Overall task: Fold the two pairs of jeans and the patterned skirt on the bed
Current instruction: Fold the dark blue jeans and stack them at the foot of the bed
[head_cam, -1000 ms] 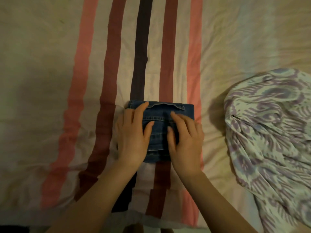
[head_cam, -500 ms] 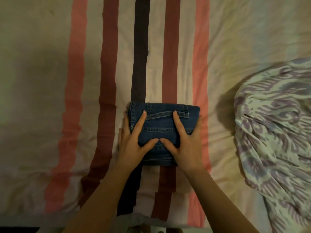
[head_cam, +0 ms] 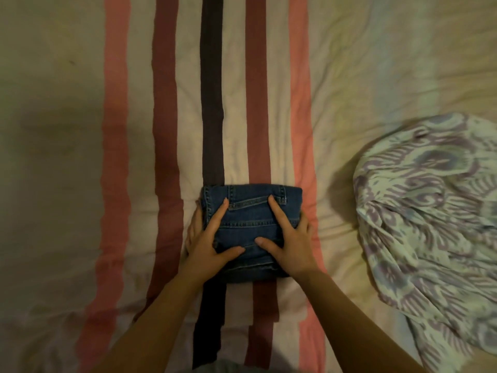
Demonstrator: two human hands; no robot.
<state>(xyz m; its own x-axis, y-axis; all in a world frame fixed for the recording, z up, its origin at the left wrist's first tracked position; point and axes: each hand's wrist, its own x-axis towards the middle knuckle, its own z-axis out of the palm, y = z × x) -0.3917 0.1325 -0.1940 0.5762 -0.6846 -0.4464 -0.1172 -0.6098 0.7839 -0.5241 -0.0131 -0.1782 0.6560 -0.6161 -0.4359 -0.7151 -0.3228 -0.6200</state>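
A pair of blue jeans (head_cam: 251,211) lies folded into a small thick rectangle on the striped bedsheet, waistband on the far side. My left hand (head_cam: 208,244) clasps its left edge, fingers spread on top and around the side. My right hand (head_cam: 290,243) holds the right edge the same way, thumb pointing inward. The patterned skirt (head_cam: 430,219), white with purple and blue marks, lies crumpled at the right. No second pair of jeans is in view.
The bedsheet (head_cam: 80,157) is cream with pink, maroon and dark stripes running away from me. The bed's near edge runs along the bottom of the view. Bare sheet stretches to the left and beyond the jeans.
Both hands slid from the top middle of the folded jeans out to its left and right edges. The bundle now sits squarer.
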